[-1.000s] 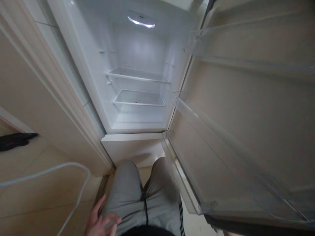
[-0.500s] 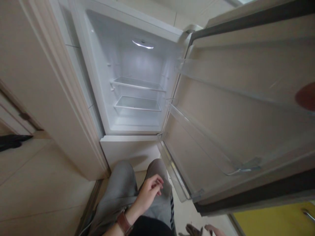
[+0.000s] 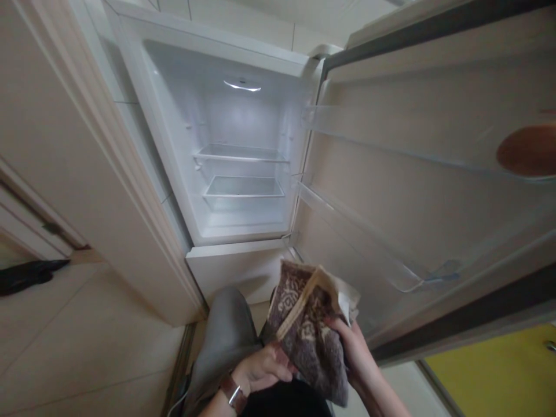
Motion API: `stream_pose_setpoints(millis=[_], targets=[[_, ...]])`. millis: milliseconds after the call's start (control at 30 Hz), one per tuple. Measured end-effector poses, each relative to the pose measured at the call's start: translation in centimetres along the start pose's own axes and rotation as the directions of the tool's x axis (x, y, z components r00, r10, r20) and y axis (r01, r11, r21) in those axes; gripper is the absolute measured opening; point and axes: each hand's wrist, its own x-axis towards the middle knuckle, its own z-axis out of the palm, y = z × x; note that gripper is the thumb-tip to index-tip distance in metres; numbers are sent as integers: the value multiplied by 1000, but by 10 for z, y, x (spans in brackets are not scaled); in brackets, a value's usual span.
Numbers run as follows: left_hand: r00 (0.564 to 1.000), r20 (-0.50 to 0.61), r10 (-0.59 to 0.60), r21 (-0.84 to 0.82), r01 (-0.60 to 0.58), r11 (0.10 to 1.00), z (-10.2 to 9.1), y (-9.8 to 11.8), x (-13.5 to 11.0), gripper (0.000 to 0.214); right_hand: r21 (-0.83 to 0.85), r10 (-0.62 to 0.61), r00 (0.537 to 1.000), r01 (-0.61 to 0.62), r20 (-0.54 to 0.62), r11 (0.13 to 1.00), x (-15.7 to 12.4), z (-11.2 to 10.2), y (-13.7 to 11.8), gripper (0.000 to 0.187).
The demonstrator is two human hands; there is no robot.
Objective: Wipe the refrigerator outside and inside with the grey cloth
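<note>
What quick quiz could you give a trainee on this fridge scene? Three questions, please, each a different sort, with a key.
1. Which hand has the watch at its wrist?
2. True or false: the fridge door stands open.
3. Fill in: the right hand grips a patterned ____.

Key:
1. The left hand.
2. True.
3. Cloth.

My feed's pretty dim, ngl: beige tiled floor (image 3: pixel 56 347) on the left, pale door frame (image 3: pixel 117 168), light wall tiles (image 3: pixel 243 24) up top, yellow panel (image 3: pixel 499 370) lower right.
</note>
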Motion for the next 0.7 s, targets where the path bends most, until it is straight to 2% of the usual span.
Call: stream_pose_setpoints(millis=[67,100,200,300,367,400,467,567,633,700], targets=[[996,-74,58,-159,-70,985,6,7,0,45,64,71,997,-68,-38,996,9,14,5,64],[987,-132,88,-222,-116,968,9,10,2,45,64,69,997,-66,-32,996,13,19,7,64],[948,-309,82,-351,-193,916,17,23,7,42,-88,-66,997,69,43,994,19,23,12,64],[899,-438,23,-403,-219,889,22,39,7,33,-295,-212,973,231,96,927,20,6,15,72],[853,-520,49,-371,-277,886,23,52,4,31,-416,-356,932,352,71,838,19,-14,17,79],[825,-559,87,-334,-320,886,22,58,3,33,-495,-425,903,400,66,772,17,-25,18,78],[757,-623,198,-227,-417,880,20,72,3,41,-677,-524,845,447,105,584,15,-43,21,69],[626,-652,427,46,-529,847,11,94,14,51,-847,-527,814,443,242,295,17,-55,32,58],[528,-610,591,309,-529,791,5,110,28,49,-887,-516,806,429,291,170,21,-55,42,54],[461,-508,728,553,-473,686,-1,127,44,43,-916,-509,807,393,300,84,27,-53,51,48]])
